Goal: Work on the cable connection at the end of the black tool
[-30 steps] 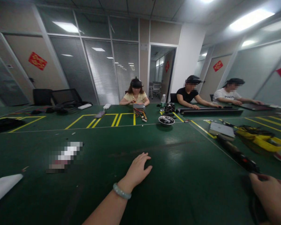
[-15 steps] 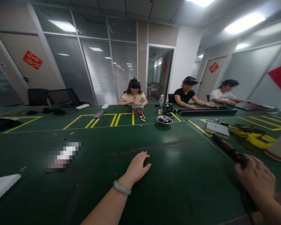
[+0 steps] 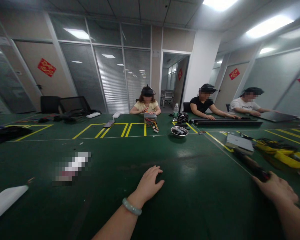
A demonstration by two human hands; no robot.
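Observation:
My left hand, with a pale green bangle on its wrist, rests on the green tabletop. Its fingers are loosely stretched, the thumb stands apart, and nothing is in it. At the right, my right hand is closed around the near end of a long dark cylindrical tool. The tool points away from me, toward a flat grey box. The hand covers the tool's near end, and its fingertips are partly hidden and blurred.
Yellow bins with dark parts stand at the right. A metal bowl of dark pieces and a water bottle are farther off. A white object lies at the left. Across the table, three people work; one has a wired box.
The view has turned slightly left, so most things appear shifted right. My right hand still grips the dark tool, its fingers slightly repositioned. My left hand stays on the table.

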